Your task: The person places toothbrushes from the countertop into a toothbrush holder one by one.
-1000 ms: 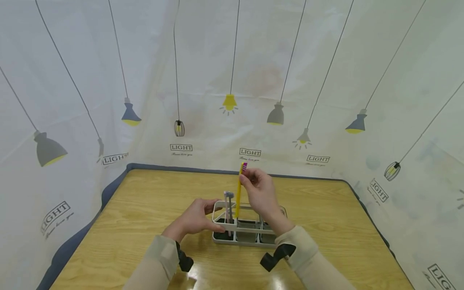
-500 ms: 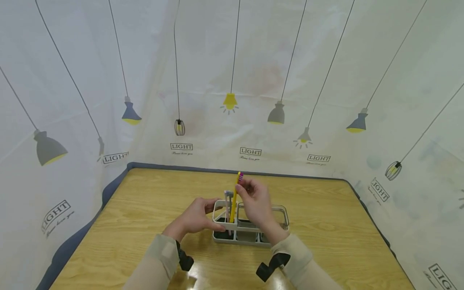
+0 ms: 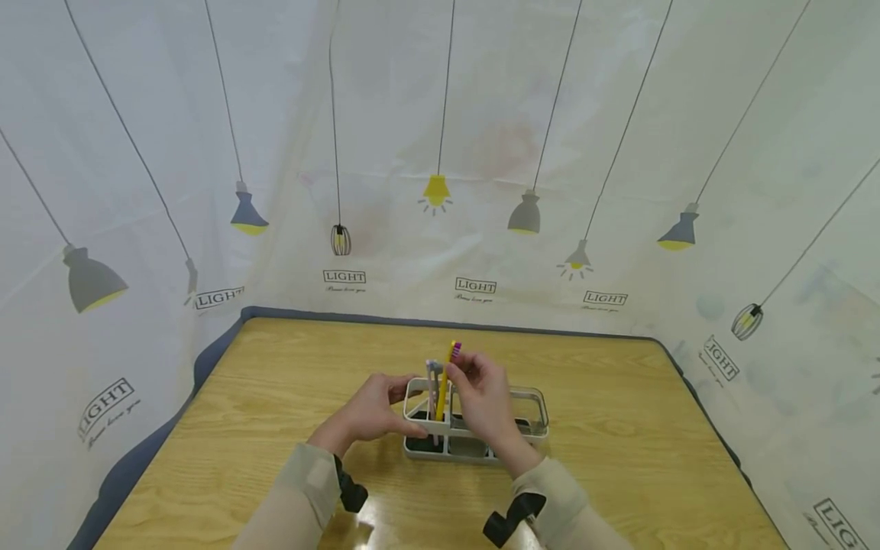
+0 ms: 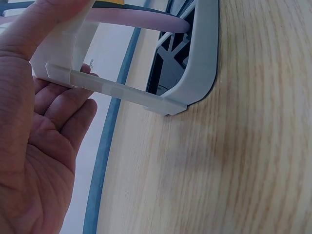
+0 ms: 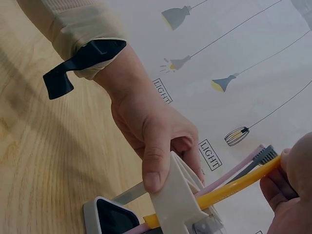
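A white toothbrush holder (image 3: 461,461) with an upper frame and several compartments stands on the table. My left hand (image 3: 374,410) grips the left end of its upper frame, thumb in front and fingers behind. A yellow toothbrush (image 3: 441,396) with purple bristles is pinched near its head by my right hand (image 3: 486,401). Its lower end is inside the left opening of the frame, as the right wrist view also shows for the yellow handle (image 5: 239,184). Beside it in that opening stand a pink toothbrush (image 5: 229,175) and a grey toothbrush (image 5: 265,155).
The wooden table (image 3: 275,382) extends around the holder on all sides. Behind it hangs a pale curtain (image 3: 385,153) printed with lamps, with a dark blue edge (image 3: 564,333) along the table's back. Black camera mounts (image 3: 354,495) sit on both wrists.
My right hand has moved down and slightly left, lowering the yellow toothbrush from over the frame into its left opening. My left hand stays on the holder.
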`<state>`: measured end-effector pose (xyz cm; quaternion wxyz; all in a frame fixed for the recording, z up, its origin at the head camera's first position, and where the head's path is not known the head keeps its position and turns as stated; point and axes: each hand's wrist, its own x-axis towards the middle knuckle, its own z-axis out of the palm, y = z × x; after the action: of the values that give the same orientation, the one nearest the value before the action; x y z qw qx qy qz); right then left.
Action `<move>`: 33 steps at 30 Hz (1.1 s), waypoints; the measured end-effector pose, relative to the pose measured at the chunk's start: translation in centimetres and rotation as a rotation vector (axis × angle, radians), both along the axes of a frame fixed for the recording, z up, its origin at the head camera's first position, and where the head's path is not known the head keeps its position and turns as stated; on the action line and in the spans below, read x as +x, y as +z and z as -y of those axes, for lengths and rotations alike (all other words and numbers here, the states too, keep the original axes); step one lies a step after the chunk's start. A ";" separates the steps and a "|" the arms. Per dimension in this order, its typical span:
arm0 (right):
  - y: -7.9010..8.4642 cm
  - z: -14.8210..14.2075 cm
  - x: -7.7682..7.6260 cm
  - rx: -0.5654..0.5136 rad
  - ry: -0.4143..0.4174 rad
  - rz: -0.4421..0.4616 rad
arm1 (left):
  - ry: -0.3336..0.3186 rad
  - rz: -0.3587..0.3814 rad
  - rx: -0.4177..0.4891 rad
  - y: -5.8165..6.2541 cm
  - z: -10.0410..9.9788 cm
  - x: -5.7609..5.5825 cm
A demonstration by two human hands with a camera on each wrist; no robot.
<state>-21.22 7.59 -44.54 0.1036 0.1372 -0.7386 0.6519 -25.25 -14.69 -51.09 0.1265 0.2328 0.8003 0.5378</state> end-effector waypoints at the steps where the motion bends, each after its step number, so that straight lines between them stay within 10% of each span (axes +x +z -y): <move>1: -0.1 0.0 0.0 0.001 -0.004 0.001 | 0.002 -0.003 -0.003 0.0 0.0 0.0; 33: -3.4 0.2 1.4 0.041 -0.033 -0.110 | -0.024 -0.020 0.021 0.0 0.0 -0.1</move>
<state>-19.79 7.36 -47.95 0.1519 0.1627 -0.7471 0.6263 -25.31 -14.68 -51.14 0.1224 0.2493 0.7930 0.5423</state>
